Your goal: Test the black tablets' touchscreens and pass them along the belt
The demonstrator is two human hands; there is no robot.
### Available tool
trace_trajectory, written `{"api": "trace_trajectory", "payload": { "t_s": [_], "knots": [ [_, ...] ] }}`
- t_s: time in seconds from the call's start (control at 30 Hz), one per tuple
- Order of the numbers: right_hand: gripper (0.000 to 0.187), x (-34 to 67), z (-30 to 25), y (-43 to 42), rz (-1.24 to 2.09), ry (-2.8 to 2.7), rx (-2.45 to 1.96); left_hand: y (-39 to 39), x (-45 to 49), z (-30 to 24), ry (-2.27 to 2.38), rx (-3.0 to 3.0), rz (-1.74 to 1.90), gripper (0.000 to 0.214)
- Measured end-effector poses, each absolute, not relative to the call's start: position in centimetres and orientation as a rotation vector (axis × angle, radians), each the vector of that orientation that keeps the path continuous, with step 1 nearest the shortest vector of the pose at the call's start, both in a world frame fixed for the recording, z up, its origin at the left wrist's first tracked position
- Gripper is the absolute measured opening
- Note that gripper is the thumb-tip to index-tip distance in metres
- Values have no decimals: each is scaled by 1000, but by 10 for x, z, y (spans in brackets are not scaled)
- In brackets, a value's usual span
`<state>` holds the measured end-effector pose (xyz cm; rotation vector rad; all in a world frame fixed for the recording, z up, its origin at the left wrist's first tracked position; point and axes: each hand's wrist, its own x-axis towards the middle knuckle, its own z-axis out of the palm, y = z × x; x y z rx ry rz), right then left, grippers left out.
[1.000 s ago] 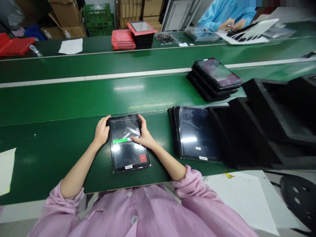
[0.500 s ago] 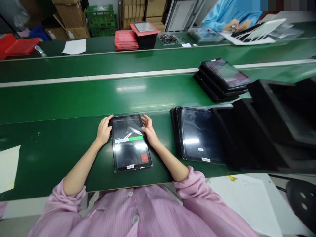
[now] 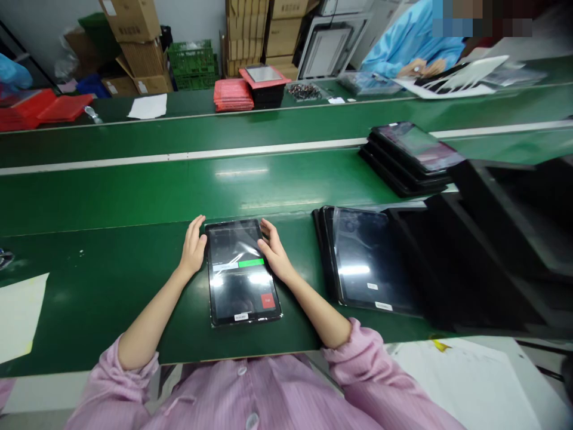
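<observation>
A black tablet (image 3: pixel 242 275) in clear film lies flat on the green bench (image 3: pixel 111 280) in front of me. Its screen shows a white and green bar and a red square. My left hand (image 3: pixel 193 248) rests along the tablet's upper left edge, fingers stretched forward and together, thumb against the frame. My right hand (image 3: pixel 274 254) lies at the upper right edge, fingers loosely extended and touching the rim. Neither hand lifts the tablet.
A stack of dark tablets (image 3: pixel 362 263) lies just right of my right arm, beside black trays (image 3: pixel 501 239). Another tablet stack (image 3: pixel 412 155) sits on the conveyor. White paper (image 3: pixel 18 316) lies at the left. Red sleeves (image 3: pixel 233 94) and a co-worker in blue (image 3: pixel 412 42) are beyond.
My right hand came off the screen and settled at the tablet's right edge. The green part of the bar went from left to right. My left fingers straightened.
</observation>
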<state>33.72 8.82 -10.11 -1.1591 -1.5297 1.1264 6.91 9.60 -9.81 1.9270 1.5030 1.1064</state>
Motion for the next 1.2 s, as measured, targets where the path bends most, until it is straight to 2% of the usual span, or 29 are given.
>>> {"api": "trace_trajectory", "payload": {
  "t_s": [0.17,0.23,0.3,0.43,0.63,0.7,0.87,1.07,1.2],
  "knots": [
    [131,340,-94,104,990,-1838,-1133,96,71,-101,1471,2070,898,78],
    [140,336,-91,113,943,-1957,-1155,96,73,-101,1463,2120,835,84],
    [142,330,-87,121,881,-2040,-1196,96,73,-100,1440,2132,816,89],
    [122,318,-80,136,723,-2056,-1344,97,72,-100,1392,2111,863,92],
    [59,308,-74,161,581,-2102,-1559,97,72,-101,1381,2085,896,91],
    [47,306,-72,169,585,-2122,-1599,96,72,-100,1384,2079,889,91],
    [39,300,-67,183,615,-2130,-1692,95,73,-98,1415,2077,850,90],
    [46,294,-57,183,452,-2204,-1834,94,74,-98,1434,2065,861,90],
    [45,293,-43,174,419,-2431,-1567,94,73,-99,1429,2061,876,89]
  ]
}}
